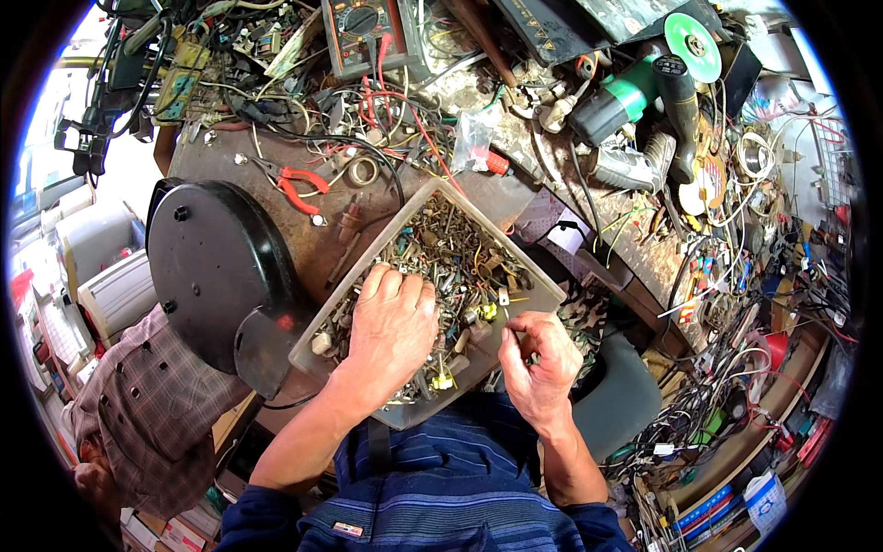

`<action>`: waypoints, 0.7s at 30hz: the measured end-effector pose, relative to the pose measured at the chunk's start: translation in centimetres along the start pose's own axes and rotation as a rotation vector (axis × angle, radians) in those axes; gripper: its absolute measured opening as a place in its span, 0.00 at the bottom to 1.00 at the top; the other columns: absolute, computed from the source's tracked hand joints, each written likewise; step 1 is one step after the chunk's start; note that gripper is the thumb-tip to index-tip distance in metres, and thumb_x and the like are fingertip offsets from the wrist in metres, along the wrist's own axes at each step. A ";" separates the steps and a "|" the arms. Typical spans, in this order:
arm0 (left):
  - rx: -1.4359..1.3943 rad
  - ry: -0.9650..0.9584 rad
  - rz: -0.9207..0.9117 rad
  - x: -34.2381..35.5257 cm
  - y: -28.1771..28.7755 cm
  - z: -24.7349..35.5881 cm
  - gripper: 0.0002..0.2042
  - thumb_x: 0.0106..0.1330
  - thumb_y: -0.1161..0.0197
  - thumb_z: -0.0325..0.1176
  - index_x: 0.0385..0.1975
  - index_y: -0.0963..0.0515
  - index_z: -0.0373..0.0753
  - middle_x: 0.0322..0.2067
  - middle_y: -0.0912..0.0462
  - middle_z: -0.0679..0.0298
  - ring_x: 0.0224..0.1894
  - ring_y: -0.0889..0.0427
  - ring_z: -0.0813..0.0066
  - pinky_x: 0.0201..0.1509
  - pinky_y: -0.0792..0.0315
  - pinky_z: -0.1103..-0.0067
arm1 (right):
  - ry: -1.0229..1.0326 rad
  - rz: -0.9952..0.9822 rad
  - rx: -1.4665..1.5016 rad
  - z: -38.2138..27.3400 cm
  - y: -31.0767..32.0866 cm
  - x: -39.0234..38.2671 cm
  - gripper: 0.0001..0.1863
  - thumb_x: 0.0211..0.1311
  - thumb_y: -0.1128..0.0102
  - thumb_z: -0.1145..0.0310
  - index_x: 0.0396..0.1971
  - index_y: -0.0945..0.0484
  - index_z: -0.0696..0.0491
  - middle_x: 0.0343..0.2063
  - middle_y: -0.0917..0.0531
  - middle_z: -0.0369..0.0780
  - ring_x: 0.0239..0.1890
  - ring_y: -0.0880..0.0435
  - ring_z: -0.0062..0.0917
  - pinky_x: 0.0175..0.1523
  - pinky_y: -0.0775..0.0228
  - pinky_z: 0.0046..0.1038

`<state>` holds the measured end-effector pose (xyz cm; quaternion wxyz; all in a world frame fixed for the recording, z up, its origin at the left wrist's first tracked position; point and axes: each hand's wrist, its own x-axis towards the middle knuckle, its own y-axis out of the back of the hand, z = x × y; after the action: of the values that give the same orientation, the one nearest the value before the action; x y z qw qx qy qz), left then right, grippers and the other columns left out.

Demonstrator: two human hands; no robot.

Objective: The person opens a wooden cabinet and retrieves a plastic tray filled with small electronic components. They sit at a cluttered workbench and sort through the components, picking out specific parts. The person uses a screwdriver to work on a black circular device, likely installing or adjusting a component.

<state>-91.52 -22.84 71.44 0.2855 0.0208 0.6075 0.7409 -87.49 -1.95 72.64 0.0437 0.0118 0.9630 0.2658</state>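
Note:
A clear plastic tray [543,287] full of small screws and metal bits [451,241] rests at a slant on my lap and the bench's front edge. My left hand [391,322] reaches into it, fingers bent and close together, their tips buried in the screws. Whatever they grip is hidden. Just off the tray's right corner, my right hand [543,363] is closed in a pinch. Something thin and pale pokes up at the thumb, too small to name. Bright yellow pieces [443,379] lie among the screws.
Beyond the tray are red-handled pliers [296,187], a tape roll [362,171], a multimeter [361,23] and tangled wires. A green angle grinder [625,101] lies at the far right. A round black casing [216,271] stands left, near another person's checked sleeve [152,405].

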 end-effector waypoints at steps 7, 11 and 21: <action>0.013 -0.004 0.018 -1.0 0.0 0.0 0.15 0.61 0.31 0.35 0.46 0.15 0.36 0.44 0.17 0.60 0.52 0.22 0.61 0.71 0.36 0.61 | 0.000 0.034 0.016 0.2 -0.3 -0.3 0.11 0.54 0.28 0.86 0.36 0.19 0.60 0.34 0.15 0.42 0.21 0.17 0.20 0.24 0.26 0.21; 0.001 0.008 0.018 -1.3 0.3 0.1 0.15 0.60 0.30 0.35 0.46 0.15 0.37 0.44 0.17 0.60 0.51 0.23 0.60 0.71 0.35 0.60 | -0.012 0.043 0.027 0.2 -0.3 -0.2 0.11 0.54 0.28 0.86 0.36 0.19 0.60 0.34 0.14 0.42 0.21 0.17 0.20 0.24 0.26 0.22; 0.008 0.022 0.039 -2.1 0.5 0.3 0.15 0.61 0.32 0.36 0.44 0.14 0.36 0.42 0.17 0.60 0.50 0.22 0.61 0.69 0.34 0.61 | -0.018 0.041 0.026 0.1 -0.2 0.0 0.11 0.54 0.28 0.86 0.34 0.20 0.60 0.34 0.14 0.42 0.21 0.17 0.21 0.24 0.25 0.22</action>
<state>-89.88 -23.57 72.59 0.2641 0.0257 0.6129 0.7443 -87.46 -2.07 72.47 0.0469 0.0345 0.9655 0.2539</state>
